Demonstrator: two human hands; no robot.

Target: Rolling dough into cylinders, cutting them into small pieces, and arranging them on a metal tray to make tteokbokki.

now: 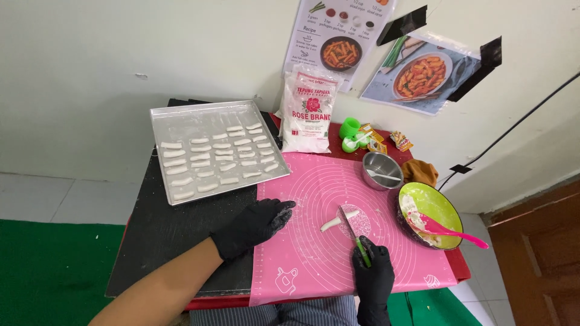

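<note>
Pink mat (314,265) — right hand (373,278) fingers grasp knife (353,232) across dough strip (337,221); left hand (254,224) released.

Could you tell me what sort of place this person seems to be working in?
Probably a small home cooking corner, set against a wall. A pink baking mat covers the table, a metal tray holds cut dough sticks, and recipe sheets are taped up.

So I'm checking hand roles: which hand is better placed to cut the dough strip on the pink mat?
Likely the right hand: it grips the knife, blade across the dough strip. The left hand rests empty beside it.
</note>
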